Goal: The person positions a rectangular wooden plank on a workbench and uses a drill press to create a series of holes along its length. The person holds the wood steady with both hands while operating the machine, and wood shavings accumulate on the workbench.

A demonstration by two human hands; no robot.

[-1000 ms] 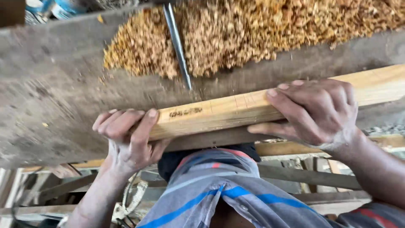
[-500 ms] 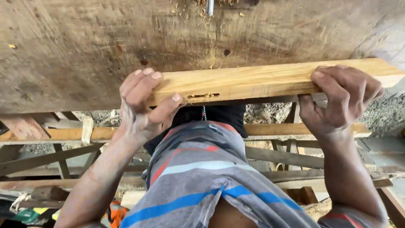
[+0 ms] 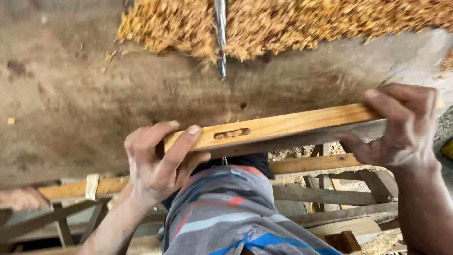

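At the worn bench (image 3: 71,108), wood strip in both hands, slot already cut.

Biggest first: the bench carries a heap of yellow shavings (image 3: 292,23) at its far edge, with a steel drill bit (image 3: 220,42) pointing down toward the near edge. The strip (image 3: 283,126) sits along that near edge, an oblong slot (image 3: 231,133) cut in its top face, so I'd say that cut looks done. Left hand (image 3: 158,163) is wrapped round one end, right hand (image 3: 396,130) clamped on the other.
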